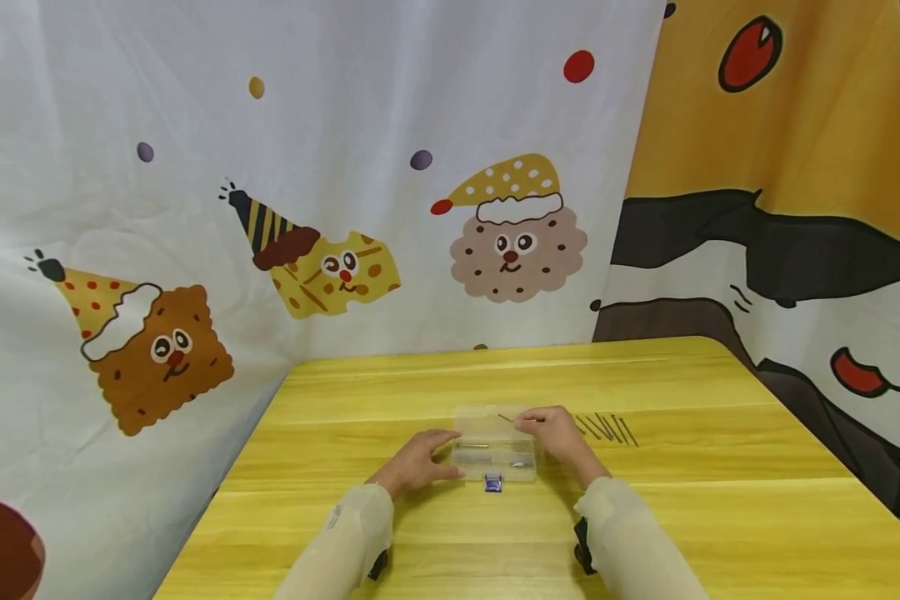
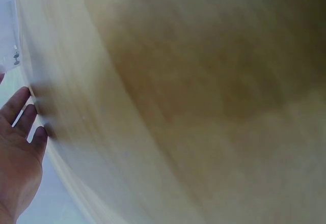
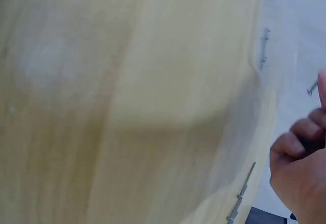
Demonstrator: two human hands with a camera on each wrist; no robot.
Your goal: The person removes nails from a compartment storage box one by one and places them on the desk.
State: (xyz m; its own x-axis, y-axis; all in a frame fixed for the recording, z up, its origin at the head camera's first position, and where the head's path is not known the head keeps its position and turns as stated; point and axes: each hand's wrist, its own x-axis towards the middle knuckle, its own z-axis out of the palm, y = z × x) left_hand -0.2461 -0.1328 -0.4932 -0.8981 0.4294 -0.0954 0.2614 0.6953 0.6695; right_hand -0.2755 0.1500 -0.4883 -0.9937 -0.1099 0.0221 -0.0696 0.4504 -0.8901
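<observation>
Over the clear box point(image 1: 495, 446) our R hand point(image 1: 558, 433) pinches a thin rod point(image 1: 507, 418) while the flat, relaxed L hand point(image 1: 417, 461) steadies it; we'd lower the rod level w/ its slot.

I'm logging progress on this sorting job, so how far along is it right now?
Partly done. The clear plastic box already holds a few thin metal pieces. In hand: the right hand pinches one thin rod over the box, while the left hand rests against the box's left side. Left: a row of rods lies on the yellow table to the right.
</observation>
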